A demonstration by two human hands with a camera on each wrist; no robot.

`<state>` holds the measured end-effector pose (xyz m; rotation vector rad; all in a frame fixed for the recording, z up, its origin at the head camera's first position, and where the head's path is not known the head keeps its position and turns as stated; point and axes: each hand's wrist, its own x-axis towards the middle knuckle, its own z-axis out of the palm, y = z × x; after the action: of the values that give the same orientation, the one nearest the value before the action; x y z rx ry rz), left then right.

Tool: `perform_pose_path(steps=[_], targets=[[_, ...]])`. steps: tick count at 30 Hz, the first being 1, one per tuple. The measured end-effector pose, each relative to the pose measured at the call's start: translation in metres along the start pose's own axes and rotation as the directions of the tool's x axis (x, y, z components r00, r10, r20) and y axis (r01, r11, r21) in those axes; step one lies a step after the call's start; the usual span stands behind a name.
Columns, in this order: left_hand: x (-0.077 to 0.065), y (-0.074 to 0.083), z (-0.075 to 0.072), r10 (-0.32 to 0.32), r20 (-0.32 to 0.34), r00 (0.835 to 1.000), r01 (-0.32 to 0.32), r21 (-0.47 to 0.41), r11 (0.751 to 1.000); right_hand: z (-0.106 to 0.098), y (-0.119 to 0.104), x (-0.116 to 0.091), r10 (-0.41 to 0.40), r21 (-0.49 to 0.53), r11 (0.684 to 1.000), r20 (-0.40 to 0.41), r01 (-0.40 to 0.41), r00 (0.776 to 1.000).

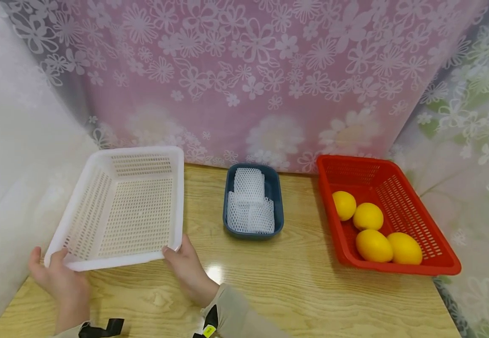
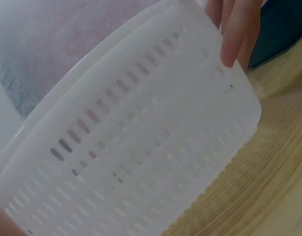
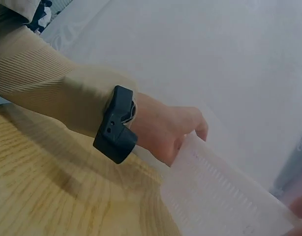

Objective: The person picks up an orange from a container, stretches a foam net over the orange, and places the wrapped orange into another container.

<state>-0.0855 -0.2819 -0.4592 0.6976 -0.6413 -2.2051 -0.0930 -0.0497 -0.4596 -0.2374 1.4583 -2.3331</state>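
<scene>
A white plastic basket (image 1: pixel 140 216) with slotted sides stands at the left of the table, its bare perforated floor showing. My left hand (image 1: pixel 60 281) grips the near left corner of its rim, thumb on top. At the near right corner, my right hand (image 1: pixel 189 270) holds the rim, with the thumb over the edge and the other fingers down the outer side. The left wrist view shows the right hand's fingers (image 2: pixel 234 34) against the basket's outer wall. In the right wrist view the left hand (image 3: pixel 168 128) curls over the far corner of the rim.
A dark blue tub (image 1: pixel 253 234) holding white foam-net sleeves (image 1: pixel 249 202) stands mid-table. To the right, a red basket (image 1: pixel 396 268) holds several yellow fruits (image 1: pixel 368 217). Behind the wooden table (image 1: pixel 295 291) hangs a pink flowered curtain (image 1: pixel 248 84); pale cloths hang at both sides.
</scene>
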Motion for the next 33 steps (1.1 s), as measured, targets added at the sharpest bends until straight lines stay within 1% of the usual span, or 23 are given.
perform_pose_path(steps=[3,6,8,10,11,14,18,21,23,27,31,33], targets=[[-0.006,-0.009,-0.001,0.052,0.047,0.998,-0.049,-0.057,0.997,0.004,0.002,-0.002,-0.008,-0.047,0.999,0.033,0.010,0.999],[-0.010,-0.016,0.000,0.120,0.107,0.987,-0.112,-0.078,0.991,0.008,0.002,-0.002,0.005,-0.101,0.995,0.054,0.000,0.999],[-0.010,-0.018,0.000,0.149,0.150,0.977,-0.139,-0.072,0.988,0.011,0.002,0.000,0.021,-0.155,0.988,0.065,-0.011,0.998],[-0.010,-0.019,0.001,0.163,0.180,0.970,-0.159,-0.037,0.987,0.014,0.002,0.001,0.042,-0.226,0.974,0.074,-0.024,0.996],[-0.010,-0.019,0.001,0.164,0.192,0.967,-0.164,-0.017,0.986,0.015,0.003,0.002,0.049,-0.253,0.967,0.083,-0.027,0.995],[-0.007,-0.018,0.002,0.146,0.222,0.964,-0.172,0.102,0.980,0.018,0.004,0.006,0.056,-0.309,0.951,0.102,-0.022,0.993],[0.000,-0.015,0.006,0.106,0.253,0.962,-0.164,0.221,0.961,0.020,0.006,0.012,0.038,-0.313,0.950,0.121,0.001,0.992],[0.006,-0.015,0.009,0.086,0.261,0.962,-0.152,0.245,0.958,0.019,0.008,0.018,0.012,-0.315,0.948,0.144,0.035,0.989],[0.009,-0.015,0.011,0.078,0.255,0.964,-0.144,0.251,0.957,0.019,0.009,0.022,0.000,-0.323,0.945,0.159,0.052,0.987],[0.013,-0.017,0.012,0.079,0.240,0.968,-0.139,0.243,0.960,0.019,0.011,0.026,0.014,-0.353,0.935,0.142,0.037,0.990],[0.015,-0.019,0.013,0.092,0.246,0.965,-0.151,0.234,0.960,0.018,0.011,0.028,0.032,-0.358,0.933,0.137,0.020,0.990],[0.015,-0.020,0.013,0.095,0.234,0.968,-0.149,0.223,0.963,0.016,0.010,0.029,0.033,-0.368,0.929,0.137,0.020,0.990]])
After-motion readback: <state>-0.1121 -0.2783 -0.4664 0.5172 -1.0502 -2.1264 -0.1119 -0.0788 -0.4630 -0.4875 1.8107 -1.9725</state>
